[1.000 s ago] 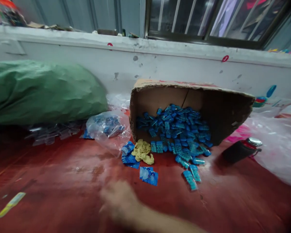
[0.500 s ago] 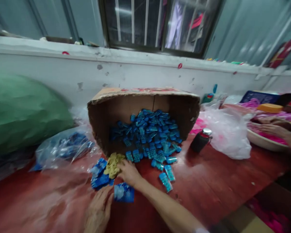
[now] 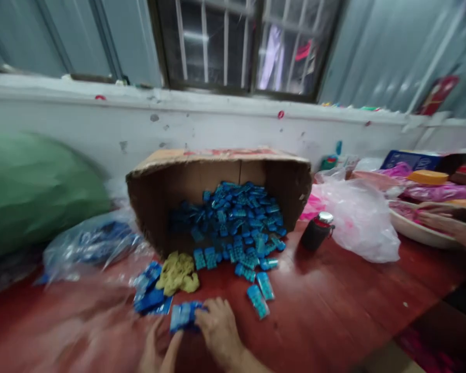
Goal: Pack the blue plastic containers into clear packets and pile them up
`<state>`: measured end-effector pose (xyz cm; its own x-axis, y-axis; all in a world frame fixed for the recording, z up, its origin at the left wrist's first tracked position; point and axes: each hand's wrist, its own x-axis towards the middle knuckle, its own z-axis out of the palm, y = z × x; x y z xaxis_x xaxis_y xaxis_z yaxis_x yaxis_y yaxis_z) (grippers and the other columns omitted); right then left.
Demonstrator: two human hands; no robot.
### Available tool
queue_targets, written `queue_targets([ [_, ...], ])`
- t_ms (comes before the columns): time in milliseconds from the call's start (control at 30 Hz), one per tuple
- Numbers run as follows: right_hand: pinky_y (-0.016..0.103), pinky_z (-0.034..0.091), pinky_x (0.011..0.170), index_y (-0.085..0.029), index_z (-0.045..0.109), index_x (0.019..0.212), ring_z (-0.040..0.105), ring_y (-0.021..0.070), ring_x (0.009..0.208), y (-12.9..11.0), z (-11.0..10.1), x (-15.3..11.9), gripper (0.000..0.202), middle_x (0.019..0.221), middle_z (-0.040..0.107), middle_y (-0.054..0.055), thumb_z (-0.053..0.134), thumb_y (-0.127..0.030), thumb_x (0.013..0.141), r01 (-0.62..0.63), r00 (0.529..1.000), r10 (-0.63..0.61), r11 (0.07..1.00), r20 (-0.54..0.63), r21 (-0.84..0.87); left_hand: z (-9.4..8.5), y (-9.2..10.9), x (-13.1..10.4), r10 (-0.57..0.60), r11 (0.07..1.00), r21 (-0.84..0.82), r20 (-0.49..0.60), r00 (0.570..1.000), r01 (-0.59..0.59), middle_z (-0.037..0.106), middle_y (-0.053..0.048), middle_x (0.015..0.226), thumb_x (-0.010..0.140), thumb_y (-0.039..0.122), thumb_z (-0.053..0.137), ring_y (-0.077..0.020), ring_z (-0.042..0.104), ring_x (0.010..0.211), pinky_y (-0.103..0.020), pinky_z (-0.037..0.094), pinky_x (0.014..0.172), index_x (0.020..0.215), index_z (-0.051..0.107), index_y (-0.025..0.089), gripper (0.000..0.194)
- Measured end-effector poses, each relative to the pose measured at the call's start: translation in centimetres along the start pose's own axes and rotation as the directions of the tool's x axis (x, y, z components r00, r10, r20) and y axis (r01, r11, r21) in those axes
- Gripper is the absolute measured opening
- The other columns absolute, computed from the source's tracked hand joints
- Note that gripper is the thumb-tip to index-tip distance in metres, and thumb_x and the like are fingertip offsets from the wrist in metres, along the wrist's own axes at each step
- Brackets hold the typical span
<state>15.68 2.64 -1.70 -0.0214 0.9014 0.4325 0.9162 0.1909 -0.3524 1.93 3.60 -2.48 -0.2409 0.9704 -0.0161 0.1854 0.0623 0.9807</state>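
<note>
A blue printed packet (image 3: 184, 315) lies on the red table near its front. My right hand (image 3: 219, 329) has its fingers closed on the packet's right end. My left hand (image 3: 159, 349) is lower left of it, thumb and fingers apart, one digit at the packet's lower edge. Just beyond lie a crumpled yellow lump (image 3: 177, 273), whose kind I cannot make out, and more blue packets (image 3: 149, 295). A cardboard box (image 3: 221, 155) on its side holds a heap of small blue-capped clear containers (image 3: 241, 207) with turquoise contents, several spilling onto the table.
A dark bottle (image 3: 316, 233) with a silver cap stands right of the box, beside a white plastic bag (image 3: 359, 217). Another person's hand (image 3: 438, 217) is in a basin (image 3: 415, 228) at far right. A clear bag of blue items (image 3: 97, 243) and a green sack (image 3: 39, 191) are at left.
My right hand has come back from the yellow lump to the blue packet. The packet now looks bent or slightly lifted. The camera view has shifted a little.
</note>
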Motion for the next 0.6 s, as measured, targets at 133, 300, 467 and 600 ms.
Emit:
queue_targets([
  [133,0.03,0.038,0.073,-0.028,0.061,0.099,0.051,0.0172,0.083,-0.6,-3.1,-0.2,0.022,0.091,0.061,0.003,0.046,-0.02,0.085,0.027,0.993,-0.051,0.975,0.104,0.22,0.2,3.1,-1.7,-0.309,0.929,-0.149,0.191,0.932,0.339,0.062,-0.002,0.07,0.053,0.042,0.067,-0.0113,0.054,0.048,-0.022,0.04,0.042,0.091,0.056,0.014,0.049],
  [300,0.027,0.041,0.075,-0.023,0.054,0.112,0.052,0.0161,0.085,-0.8,-2.1,-0.4,0.036,0.099,0.058,0.004,0.054,-0.018,0.076,-0.242,0.964,0.1,0.709,0.246,0.662,0.3,2.9,-2.3,-0.408,0.809,-0.333,0.276,0.87,0.485,0.057,0.002,0.057,0.056,0.039,0.068,-0.0072,0.05,0.045,-0.018,0.035,0.041,0.071,0.059,0.012,0.032],
  [467,0.02,0.039,0.052,-0.013,0.062,0.073,0.046,0.01,0.054,-0.3,-0.6,0.4,0.014,0.059,0.055,-0.003,0.053,-0.024,0.073,-0.564,0.825,0.188,0.332,0.533,0.756,0.5,2.5,-2.2,-0.385,0.82,-0.353,0.239,0.891,0.45,0.057,0.002,0.054,0.053,0.04,0.07,-0.007,0.048,0.045,-0.017,0.035,0.04,0.068,0.061,0.012,0.033],
  [600,0.019,0.035,0.048,-0.014,0.058,0.063,0.044,0.0097,0.051,-0.4,0.0,-0.1,0.017,0.055,0.053,-0.003,0.051,-0.025,0.074,-0.539,0.842,0.242,0.362,0.482,0.76,1.3,1.6,-1.9,-0.374,0.862,-0.276,0.222,0.901,0.426,0.055,0.002,0.046,0.048,0.046,0.071,-0.0068,0.044,0.039,-0.018,0.033,0.038,0.064,0.062,0.011,0.04],
])
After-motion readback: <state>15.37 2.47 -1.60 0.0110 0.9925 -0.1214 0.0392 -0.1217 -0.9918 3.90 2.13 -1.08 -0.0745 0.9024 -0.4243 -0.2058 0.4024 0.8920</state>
